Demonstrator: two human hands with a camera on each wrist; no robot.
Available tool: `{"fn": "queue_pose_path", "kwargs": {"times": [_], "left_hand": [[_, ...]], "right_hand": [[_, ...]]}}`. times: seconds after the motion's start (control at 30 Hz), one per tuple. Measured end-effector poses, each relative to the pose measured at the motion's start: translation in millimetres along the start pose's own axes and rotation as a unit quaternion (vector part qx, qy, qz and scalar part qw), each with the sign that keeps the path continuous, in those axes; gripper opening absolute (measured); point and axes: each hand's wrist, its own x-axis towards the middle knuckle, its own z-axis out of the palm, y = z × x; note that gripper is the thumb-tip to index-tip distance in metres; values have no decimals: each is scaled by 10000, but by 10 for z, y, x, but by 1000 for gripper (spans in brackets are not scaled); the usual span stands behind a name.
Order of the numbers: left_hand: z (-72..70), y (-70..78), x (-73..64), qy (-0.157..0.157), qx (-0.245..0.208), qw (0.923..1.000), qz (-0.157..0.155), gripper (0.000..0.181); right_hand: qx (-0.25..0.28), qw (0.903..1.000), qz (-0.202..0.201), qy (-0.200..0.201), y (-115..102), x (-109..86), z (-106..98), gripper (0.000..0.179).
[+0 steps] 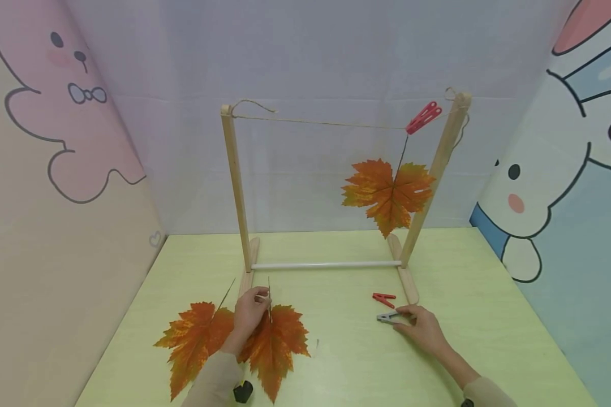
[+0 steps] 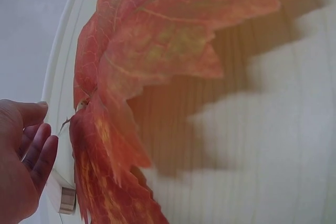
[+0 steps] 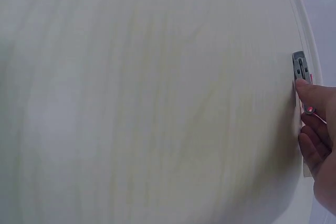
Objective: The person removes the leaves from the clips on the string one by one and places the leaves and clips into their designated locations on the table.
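My left hand (image 1: 251, 312) pinches the thin stem of an orange maple leaf (image 1: 277, 345), whose blade hangs down over the table and casts a shadow in the left wrist view. Beside it, left of the wrist, lies a second orange maple leaf (image 1: 196, 333), partly behind the hand. My right hand (image 1: 424, 329) holds a grey clothespin (image 1: 385, 317) by its handle end, between thumb and fingers, low over the table. Just beyond that clothespin lies a red clothespin (image 1: 383, 298). In the right wrist view the grey clothespin (image 3: 300, 66) points away from the thumb.
A wooden frame with a left post (image 1: 238, 192) and right post (image 1: 438, 175) stands behind the hands. Twine (image 1: 321, 122) spans its top, where a red clothespin (image 1: 422, 118) holds a third maple leaf (image 1: 389, 195). A white rod (image 1: 326, 264) joins the feet.
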Motion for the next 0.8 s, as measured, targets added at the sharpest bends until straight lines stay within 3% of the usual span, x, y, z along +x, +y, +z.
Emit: {"fn": "queue_pose_path", "kwargs": {"times": [0.27, 0.67, 0.8], "left_hand": [[21, 43, 8, 46, -79, 9996, 264, 20], [48, 104, 48, 90, -78, 9995, 278, 21], [56, 148, 83, 80, -173, 9990, 408, 21]], "right_hand": [[-45, 9997, -253, 54, 5, -14, -10, 33], [1, 9997, -231, 70, 19, -9, 4, 33], [6, 9997, -217, 74, 12, -11, 3, 33]]}}
